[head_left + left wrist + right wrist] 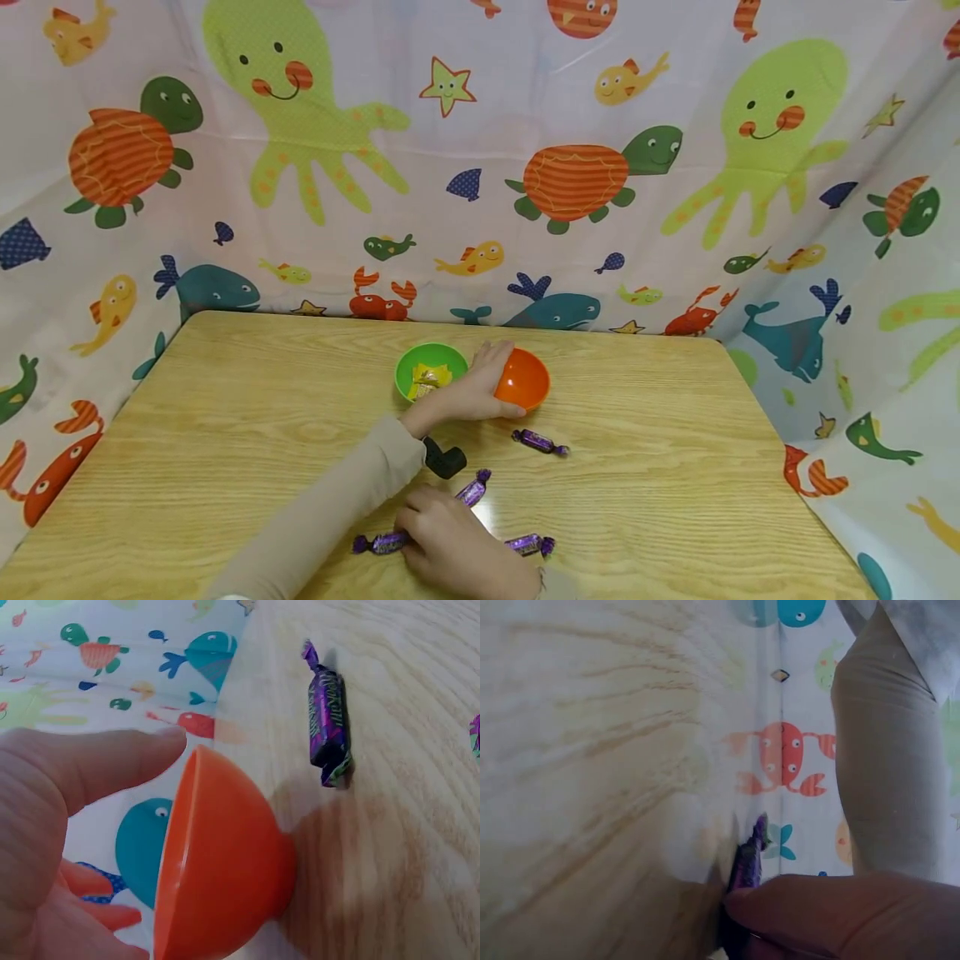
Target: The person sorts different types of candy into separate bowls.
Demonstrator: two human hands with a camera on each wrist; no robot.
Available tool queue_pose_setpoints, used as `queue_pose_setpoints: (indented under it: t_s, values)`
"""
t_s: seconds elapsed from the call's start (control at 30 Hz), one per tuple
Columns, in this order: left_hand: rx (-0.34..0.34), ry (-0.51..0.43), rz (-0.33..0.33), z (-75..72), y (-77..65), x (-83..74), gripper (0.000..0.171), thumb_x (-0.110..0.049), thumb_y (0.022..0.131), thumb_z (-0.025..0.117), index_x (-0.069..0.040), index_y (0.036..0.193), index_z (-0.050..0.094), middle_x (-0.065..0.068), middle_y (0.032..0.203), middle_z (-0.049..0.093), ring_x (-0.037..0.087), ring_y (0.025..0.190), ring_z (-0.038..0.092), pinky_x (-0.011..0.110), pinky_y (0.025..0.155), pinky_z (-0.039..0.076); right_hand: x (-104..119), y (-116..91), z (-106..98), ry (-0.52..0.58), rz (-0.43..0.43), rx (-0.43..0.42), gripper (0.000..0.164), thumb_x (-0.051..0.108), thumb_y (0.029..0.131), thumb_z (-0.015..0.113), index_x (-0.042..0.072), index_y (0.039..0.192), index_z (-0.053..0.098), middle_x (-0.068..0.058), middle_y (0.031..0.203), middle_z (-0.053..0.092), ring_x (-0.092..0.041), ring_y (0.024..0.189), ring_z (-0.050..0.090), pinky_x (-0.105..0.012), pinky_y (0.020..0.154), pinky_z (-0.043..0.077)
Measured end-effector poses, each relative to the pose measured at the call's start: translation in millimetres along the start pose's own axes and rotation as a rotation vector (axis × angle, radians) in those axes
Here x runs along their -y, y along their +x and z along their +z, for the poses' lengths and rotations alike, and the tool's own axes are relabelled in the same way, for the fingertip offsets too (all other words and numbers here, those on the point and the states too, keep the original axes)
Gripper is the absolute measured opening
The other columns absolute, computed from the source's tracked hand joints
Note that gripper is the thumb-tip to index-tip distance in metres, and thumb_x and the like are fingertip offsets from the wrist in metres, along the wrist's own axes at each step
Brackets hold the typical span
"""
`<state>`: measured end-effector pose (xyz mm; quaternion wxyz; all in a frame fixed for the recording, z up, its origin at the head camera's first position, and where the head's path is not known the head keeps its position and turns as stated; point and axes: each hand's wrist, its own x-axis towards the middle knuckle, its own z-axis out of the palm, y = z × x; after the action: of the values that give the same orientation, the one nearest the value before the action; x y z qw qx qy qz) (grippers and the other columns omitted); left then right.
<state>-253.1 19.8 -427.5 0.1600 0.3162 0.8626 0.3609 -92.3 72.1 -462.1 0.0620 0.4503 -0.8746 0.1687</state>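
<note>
My left hand (483, 387) is at the left side of an orange bowl (525, 379), its fingers spread over the rim. In the left wrist view the thumb lies close to the rim of the bowl (225, 862); whether it touches is unclear. Nearer the front, my right hand (457, 542) pinches a purple-wrapped candy (386, 543) lying at its fingertips. The right wrist view shows the thumb against that candy (746, 862). Another purple candy (474, 487) lies just behind the right hand, and a third (528, 545), partly hidden, lies to its right.
A green bowl (405, 367) holding yellow-wrapped candies (429, 379) stands left of the orange one. One purple candy (540, 442) lies in front of the orange bowl. A black device (445, 460) sits at the left wrist. A patterned curtain (495, 100) borders the wooden table (675, 467).
</note>
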Motion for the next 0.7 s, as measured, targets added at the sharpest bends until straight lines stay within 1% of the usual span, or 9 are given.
queue_pose_setpoints:
  t_s: [0.17, 0.3, 0.43, 0.57, 0.6, 0.7]
  values:
    - [-0.046, 0.014, -0.036, 6.0, 3.0, 0.8, 0.107, -0.034, 0.086, 0.078, -0.003, 0.159, 0.006, 0.017, 0.165, 0.002, 0.039, 0.15, -0.008, 0.06, 0.117, 0.007, 2.0, -1.7, -6.1, 0.073, 0.01, 0.066, 0.011, 0.009, 0.081, 0.075, 0.017, 0.084, 0.069, 0.011, 0.086, 0.053, 0.0, 0.078, 0.046, -0.01, 0.072, 0.039]
    - [-0.078, 0.0, -0.055, 10.3, 3.5, -0.3, 0.107, -0.032, 0.085, 0.079, -0.003, 0.159, 0.007, 0.021, 0.164, 0.001, 0.041, 0.149, -0.009, 0.061, 0.117, 0.004, 3.1, -1.8, -10.4, 0.136, 0.009, 0.118, 0.012, 0.006, 0.08, 0.074, 0.017, 0.084, 0.07, 0.013, 0.084, 0.052, 0.003, 0.077, 0.046, -0.007, 0.069, 0.037]
    - [-0.094, -0.006, -0.075, 11.8, 3.4, -3.0, 0.106, -0.03, 0.086, 0.079, -0.001, 0.158, 0.008, 0.023, 0.163, -0.001, 0.042, 0.148, -0.009, 0.062, 0.116, 0.003, 3.2, -1.5, -16.5, 0.153, 0.002, 0.162, 0.014, 0.006, 0.078, 0.074, 0.018, 0.083, 0.07, 0.013, 0.084, 0.053, 0.003, 0.077, 0.045, -0.006, 0.069, 0.036]
    - [-0.095, 0.011, -0.093, 12.2, 3.8, -4.1, 0.105, -0.032, 0.087, 0.078, 0.001, 0.158, 0.008, 0.026, 0.162, -0.001, 0.043, 0.148, -0.007, 0.061, 0.117, 0.004, 3.1, -1.8, -29.5, 0.185, 0.005, 0.201, 0.016, 0.003, 0.076, 0.075, 0.018, 0.083, 0.07, 0.013, 0.085, 0.054, 0.004, 0.077, 0.045, -0.006, 0.067, 0.036]
    - [-0.092, 0.015, -0.097, 12.3, 4.1, -4.0, 0.105, -0.033, 0.087, 0.078, 0.001, 0.158, 0.008, 0.026, 0.162, -0.001, 0.043, 0.148, -0.007, 0.061, 0.117, 0.004, 3.0, -1.8, -33.9, 0.201, 0.011, 0.219, 0.017, 0.003, 0.077, 0.075, 0.018, 0.084, 0.071, 0.013, 0.085, 0.055, 0.005, 0.076, 0.045, -0.006, 0.067, 0.037]
    - [-0.091, 0.015, -0.1, 12.5, 4.1, -3.7, 0.105, -0.034, 0.087, 0.077, 0.001, 0.158, 0.008, 0.026, 0.162, -0.001, 0.043, 0.148, -0.005, 0.061, 0.117, 0.004, 3.0, -2.5, -48.8, 0.197, -0.006, 0.256, 0.016, 0.005, 0.077, 0.075, 0.018, 0.086, 0.072, 0.014, 0.085, 0.055, 0.006, 0.076, 0.045, -0.006, 0.066, 0.037]
